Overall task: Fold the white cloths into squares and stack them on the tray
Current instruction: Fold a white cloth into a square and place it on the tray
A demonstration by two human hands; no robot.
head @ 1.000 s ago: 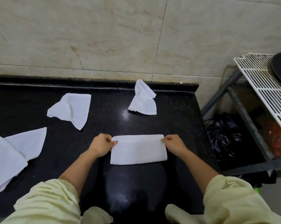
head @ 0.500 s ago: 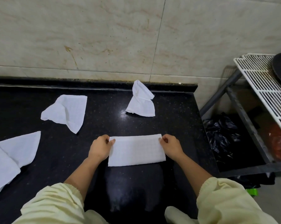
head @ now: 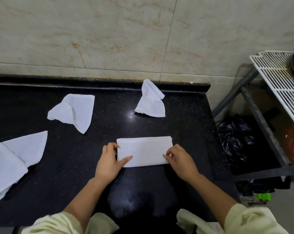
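While the folded cloth [head: 144, 151] lies flat on the black counter [head: 58, 174], the left hand [head: 109, 159] grips its left end and the right hand [head: 180, 160] pinches its near right corner. Farther left and back lie three loose cloths [head: 73, 110].

Kitchen: black stone counter [head: 75, 166]; tiled wall [head: 109, 39]; wire rack [head: 278, 78]
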